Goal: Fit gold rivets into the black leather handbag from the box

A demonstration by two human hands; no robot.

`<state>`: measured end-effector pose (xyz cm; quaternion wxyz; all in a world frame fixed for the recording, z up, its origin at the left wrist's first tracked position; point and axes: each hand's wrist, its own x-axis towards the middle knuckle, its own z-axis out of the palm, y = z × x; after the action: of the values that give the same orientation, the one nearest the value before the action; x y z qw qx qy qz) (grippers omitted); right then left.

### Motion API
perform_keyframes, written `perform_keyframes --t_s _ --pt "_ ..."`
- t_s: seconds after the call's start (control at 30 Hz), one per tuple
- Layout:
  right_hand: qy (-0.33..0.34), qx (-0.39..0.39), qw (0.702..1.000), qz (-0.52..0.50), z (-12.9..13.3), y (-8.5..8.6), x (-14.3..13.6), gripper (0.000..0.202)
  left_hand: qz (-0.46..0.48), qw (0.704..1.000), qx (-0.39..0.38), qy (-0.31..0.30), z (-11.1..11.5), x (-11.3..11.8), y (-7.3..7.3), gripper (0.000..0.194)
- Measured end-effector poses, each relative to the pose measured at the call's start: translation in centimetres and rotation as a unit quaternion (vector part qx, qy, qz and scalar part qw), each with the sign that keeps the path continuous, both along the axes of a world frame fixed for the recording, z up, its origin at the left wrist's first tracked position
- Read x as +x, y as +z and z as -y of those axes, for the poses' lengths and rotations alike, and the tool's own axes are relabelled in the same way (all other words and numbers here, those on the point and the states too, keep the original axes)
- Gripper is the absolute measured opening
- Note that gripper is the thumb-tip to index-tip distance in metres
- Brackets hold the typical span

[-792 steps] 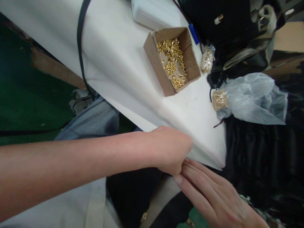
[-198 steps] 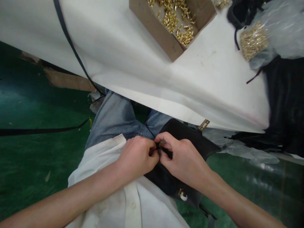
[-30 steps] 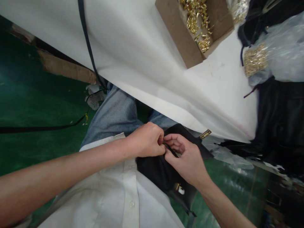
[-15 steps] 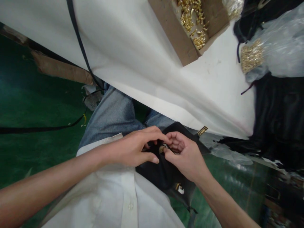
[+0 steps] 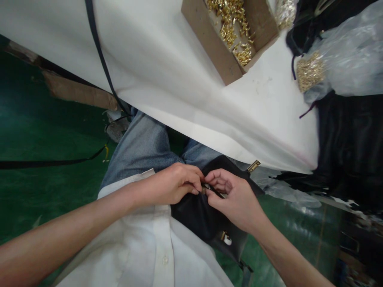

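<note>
A black bag (image 5: 197,217) rests on my lap, with a gold metal fitting (image 5: 254,166) at its far right corner and a second gold fitting, partly white, near its lower edge. My left hand (image 5: 182,183) is closed at the middle of the bag, thumb and fingers pinching its black edge. Facing it, my right hand (image 5: 229,193) is closed on the same edge, thumb below and fingers curled above. Between the fingertips shows a small shiny bit that is too small to name.
On the white-covered table (image 5: 143,59) stands a cardboard box (image 5: 212,48) holding many small gold metal pieces (image 5: 231,30). To its right lie a clear plastic bag (image 5: 353,59) of gold pieces and black material (image 5: 350,139). A black strap (image 5: 100,52) crosses the table's left side.
My left thumb and fingers, apart before, have come together on the bag's edge. My right hand stays nearly in place. The view has shifted slightly.
</note>
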<state>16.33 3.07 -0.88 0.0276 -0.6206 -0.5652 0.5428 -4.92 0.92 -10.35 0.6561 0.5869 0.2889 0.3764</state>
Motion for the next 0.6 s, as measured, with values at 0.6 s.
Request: perform_keyframes --t_s 0.6 --pt "0.055 0.003 0.998 -0.022 -0.8 -1.0 0.9 0.015 -0.054 0.994 0.089 -0.038 -0.5 -0.1 -2.8 0.026"
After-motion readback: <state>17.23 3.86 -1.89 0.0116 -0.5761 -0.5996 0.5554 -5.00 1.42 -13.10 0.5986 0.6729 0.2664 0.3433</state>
